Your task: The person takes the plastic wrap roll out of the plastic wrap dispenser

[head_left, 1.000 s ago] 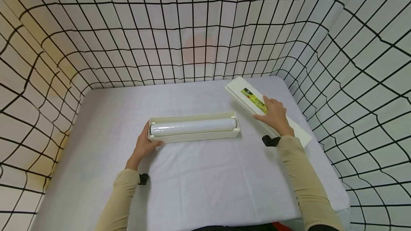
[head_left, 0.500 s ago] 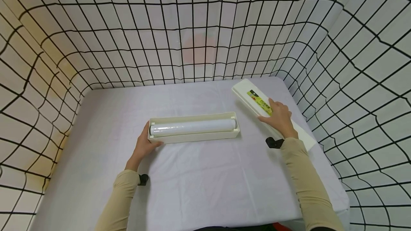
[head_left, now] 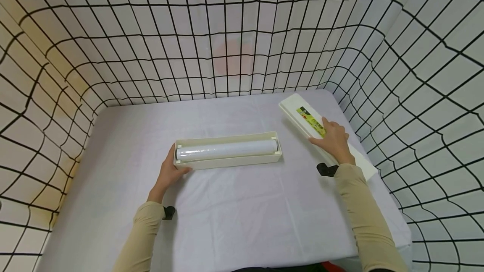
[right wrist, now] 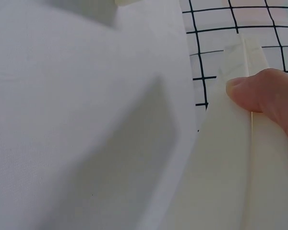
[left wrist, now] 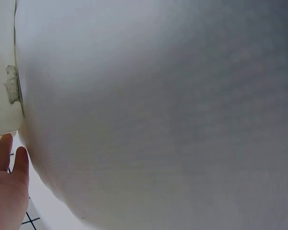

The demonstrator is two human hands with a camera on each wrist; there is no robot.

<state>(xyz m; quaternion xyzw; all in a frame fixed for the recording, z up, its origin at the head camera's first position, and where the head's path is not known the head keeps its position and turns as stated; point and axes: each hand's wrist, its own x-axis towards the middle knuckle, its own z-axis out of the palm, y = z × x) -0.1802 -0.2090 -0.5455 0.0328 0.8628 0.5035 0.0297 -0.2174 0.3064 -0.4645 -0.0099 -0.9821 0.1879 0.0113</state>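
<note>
A long cream box lies open in the middle of the table with a roll of clear film inside it. My left hand holds the box's left end, thumb on its front wall; the left wrist view shows only fingers beside the box wall. At the right lies the box's long white lid, slanted, with a yellow label. My right hand grips the lid near its middle. In the right wrist view the thumb presses on the lid's edge.
A white cloth covers the table. Walls with a black grid pattern close it in at the left, back and right. The lid's near end reaches the table's right edge. A black wrist strap shows by each cuff.
My right hand has slid the lid a little to the right, towards the right wall. The left hand and the box with the roll have stayed put.
</note>
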